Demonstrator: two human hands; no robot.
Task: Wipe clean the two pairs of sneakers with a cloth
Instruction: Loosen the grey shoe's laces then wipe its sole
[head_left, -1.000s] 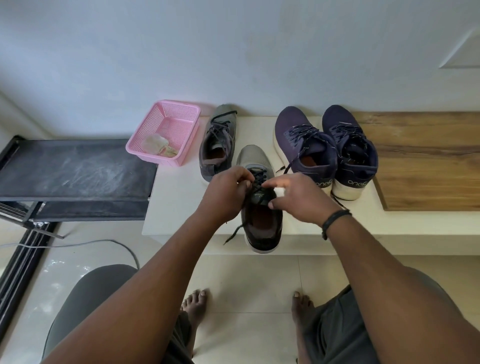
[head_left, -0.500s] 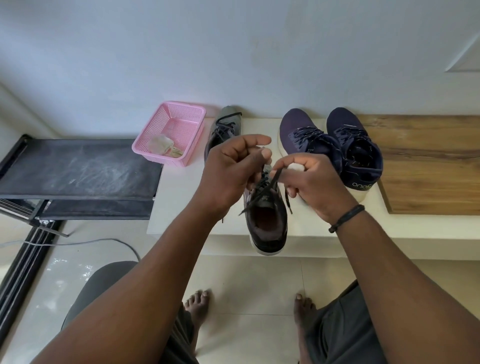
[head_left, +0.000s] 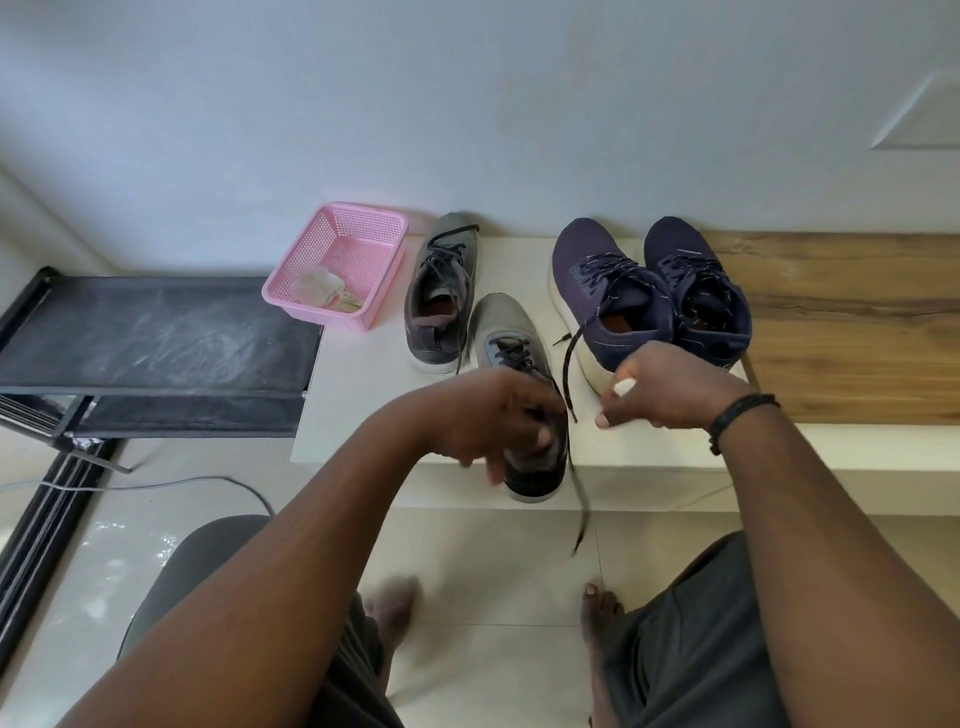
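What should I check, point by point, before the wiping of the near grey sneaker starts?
1. Cloth in a hand: not ok; a pale cloth lies in the pink basket.
2. Near grey sneaker steadied: cannot tell; the left hand is blurred over it.
3. Loose lace out of the way: not ok; it trails over the ledge.
4. Right hand free: cannot tell.
5. Navy pair within view: ok.

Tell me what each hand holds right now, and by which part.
The left hand grips the near grey sneaker at its collar, though blurred. The right hand appears to pinch that sneaker's lace partway along.
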